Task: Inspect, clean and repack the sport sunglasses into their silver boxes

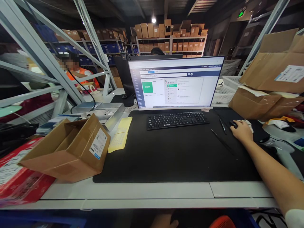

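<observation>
Shelves [170, 44] of cartons [150, 31] beneath dark ceiling [154, 5]

Right hand [242, 132] on mouse [233, 124] | keyboard [177, 120] before monitor [209, 90] | open carton [82, 145] left

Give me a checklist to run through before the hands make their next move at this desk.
1. Right hand placed on the mouse: ok.
2. Left hand free: cannot tell; it shows only in part, below the desk edge.
3. Monitor on: ok; a page and a chat-like window are up.
4. Keyboard uncovered: ok; it lies in front of the monitor with nothing on it.
5. Mat clear of loose items beside the right hand: not ok; two thin pen-like items lie there.
6. Open-topped cardboard box closed: not ok; its flaps stand up.
</observation>
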### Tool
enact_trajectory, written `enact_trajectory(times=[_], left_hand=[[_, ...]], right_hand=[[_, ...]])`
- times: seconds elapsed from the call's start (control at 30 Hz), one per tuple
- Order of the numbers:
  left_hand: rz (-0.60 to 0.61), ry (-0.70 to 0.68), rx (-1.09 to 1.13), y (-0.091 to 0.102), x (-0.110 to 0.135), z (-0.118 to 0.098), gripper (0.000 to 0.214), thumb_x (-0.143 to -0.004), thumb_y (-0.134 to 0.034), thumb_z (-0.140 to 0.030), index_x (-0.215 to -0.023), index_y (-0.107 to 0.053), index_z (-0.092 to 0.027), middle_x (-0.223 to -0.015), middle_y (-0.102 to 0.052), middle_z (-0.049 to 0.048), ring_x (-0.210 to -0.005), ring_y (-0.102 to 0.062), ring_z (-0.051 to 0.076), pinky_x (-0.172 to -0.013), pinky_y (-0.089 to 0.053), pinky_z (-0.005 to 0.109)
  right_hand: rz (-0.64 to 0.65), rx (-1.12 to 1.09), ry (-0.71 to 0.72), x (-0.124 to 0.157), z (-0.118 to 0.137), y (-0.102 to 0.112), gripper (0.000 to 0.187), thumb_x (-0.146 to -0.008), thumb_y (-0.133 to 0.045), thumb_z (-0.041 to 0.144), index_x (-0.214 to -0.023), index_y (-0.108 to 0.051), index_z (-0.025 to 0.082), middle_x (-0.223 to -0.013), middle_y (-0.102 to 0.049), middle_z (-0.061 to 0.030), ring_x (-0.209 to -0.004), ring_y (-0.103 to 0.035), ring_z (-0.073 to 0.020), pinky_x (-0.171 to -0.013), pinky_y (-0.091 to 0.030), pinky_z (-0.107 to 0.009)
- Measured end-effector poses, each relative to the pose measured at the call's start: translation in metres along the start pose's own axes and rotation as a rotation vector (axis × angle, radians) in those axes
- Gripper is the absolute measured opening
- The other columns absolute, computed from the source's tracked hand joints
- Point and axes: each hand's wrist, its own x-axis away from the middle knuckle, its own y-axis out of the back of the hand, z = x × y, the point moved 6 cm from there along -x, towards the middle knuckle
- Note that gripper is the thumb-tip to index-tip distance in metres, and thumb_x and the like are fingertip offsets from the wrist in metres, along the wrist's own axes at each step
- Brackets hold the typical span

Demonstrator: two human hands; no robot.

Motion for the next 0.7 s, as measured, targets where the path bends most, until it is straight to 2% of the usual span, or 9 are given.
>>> enact_trajectory(times=[0.23, 0.37, 0.5, 0.7], left_hand=[[0.026, -0.045, 0.011, 0.002, 0.004, -0.01, 0.032, -0.098, -0.063, -0.039, -0.125, -0.064, -0.023, -0.132, -0.063, 0.0091, -0.116, -0.064, 0.024, -0.097, -0.058, 0.041], [0.047, -0.093, 0.01, 0.007, 0.008, -0.02, 0.032, -0.098, -0.063, -0.039, -0.126, -0.064, -0.023, -0.132, -0.063, 0.0092, -0.116, -0.064, 0.024, -0.096, -0.058, 0.041], [0.066, -0.164, 0.004, 0.016, 0.016, -0.033, 0.038, -0.093, -0.07, -0.038, -0.128, -0.062, -0.022, -0.131, -0.063, 0.0086, -0.119, -0.064, 0.026, -0.093, -0.059, 0.041], [0.063, -0.294, 0.003, 0.038, 0.031, -0.062, 0.038, -0.094, -0.069, -0.039, -0.128, -0.062, -0.023, -0.131, -0.063, 0.0084, -0.118, -0.064, 0.025, -0.093, -0.059, 0.041]], right_hand=[[0.012, -0.024, 0.007, -0.001, 0.0, 0.0, 0.048, -0.095, -0.051, 0.038, -0.135, -0.066, 0.016, -0.144, -0.055, -0.0187, -0.13, -0.052, -0.0325, -0.109, -0.04, -0.04], [0.04, -0.054, 0.053, 0.0, 0.005, 0.0, 0.048, -0.097, -0.054, 0.036, -0.137, -0.065, 0.013, -0.147, -0.053, -0.0192, -0.132, -0.05, -0.0287, -0.11, -0.036, -0.036], [0.067, -0.096, 0.108, 0.0, 0.011, 0.003, 0.049, -0.1, -0.052, 0.039, -0.137, -0.066, 0.01, -0.145, -0.054, -0.0186, -0.13, -0.051, -0.0244, -0.108, -0.035, -0.033], [0.064, -0.135, 0.099, 0.005, 0.019, 0.011, 0.056, -0.1, -0.047, 0.043, -0.136, -0.066, 0.005, -0.144, -0.055, -0.021, -0.132, -0.052, -0.0252, -0.106, -0.034, -0.033]])
